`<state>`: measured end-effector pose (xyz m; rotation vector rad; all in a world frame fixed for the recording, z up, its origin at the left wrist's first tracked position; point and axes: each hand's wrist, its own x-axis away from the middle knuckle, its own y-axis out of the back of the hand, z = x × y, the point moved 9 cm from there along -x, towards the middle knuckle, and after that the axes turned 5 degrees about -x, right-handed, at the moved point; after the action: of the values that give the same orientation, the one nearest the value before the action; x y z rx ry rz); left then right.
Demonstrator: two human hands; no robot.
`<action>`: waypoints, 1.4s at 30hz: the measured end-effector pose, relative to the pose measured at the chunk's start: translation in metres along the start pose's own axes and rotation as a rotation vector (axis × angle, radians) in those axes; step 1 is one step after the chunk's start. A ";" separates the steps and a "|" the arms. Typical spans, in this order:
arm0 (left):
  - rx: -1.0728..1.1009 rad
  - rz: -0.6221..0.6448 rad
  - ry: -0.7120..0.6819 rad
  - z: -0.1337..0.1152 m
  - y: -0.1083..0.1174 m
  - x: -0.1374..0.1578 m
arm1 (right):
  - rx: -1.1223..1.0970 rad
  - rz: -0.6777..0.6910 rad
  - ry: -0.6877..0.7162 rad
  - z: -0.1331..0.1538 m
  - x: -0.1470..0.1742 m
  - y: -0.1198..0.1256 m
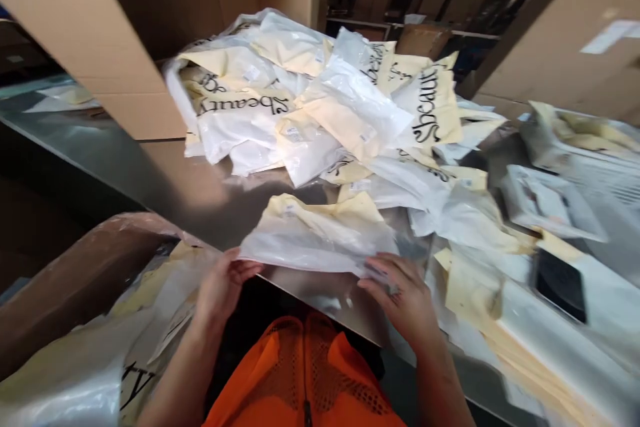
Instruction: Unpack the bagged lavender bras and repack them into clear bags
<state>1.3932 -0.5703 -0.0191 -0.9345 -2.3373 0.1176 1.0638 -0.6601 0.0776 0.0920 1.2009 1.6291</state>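
We see both hands on one clear bag [317, 237] with a pale yellow garment inside, lying at the near edge of the steel bench [200, 193]; left hand [220, 287] pinches its near left corner, fingers closed on the plastic; right hand [405, 297] presses and grips its near right corner; a pile of like bags [325, 100] sits toward the far edge; an open cardboard box [150, 33] stands at the far left corner; orange vest [305, 373] below.

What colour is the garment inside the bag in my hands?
Pale yellow, inside a clear plastic bag; the head view shows it.
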 end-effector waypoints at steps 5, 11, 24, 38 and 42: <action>0.174 -0.025 0.062 -0.002 0.003 -0.018 | -0.011 0.082 -0.526 -0.058 0.040 0.010; 0.012 -0.041 0.061 0.026 -0.002 -0.010 | -0.135 0.567 -0.894 -0.054 0.092 -0.048; -0.508 0.738 0.453 0.155 -0.107 0.119 | -0.985 0.283 -1.133 -0.018 0.095 -0.098; -0.200 0.371 0.344 0.124 -0.080 0.067 | -1.449 0.056 -1.193 -0.008 0.103 -0.087; -0.205 0.257 0.224 0.076 -0.036 0.034 | -1.386 -0.234 -1.201 -0.050 0.102 -0.043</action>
<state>1.3091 -0.5649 -0.0532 -1.2784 -2.0425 -0.1209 1.0197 -0.6174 -0.0268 0.0210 -0.8470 1.4384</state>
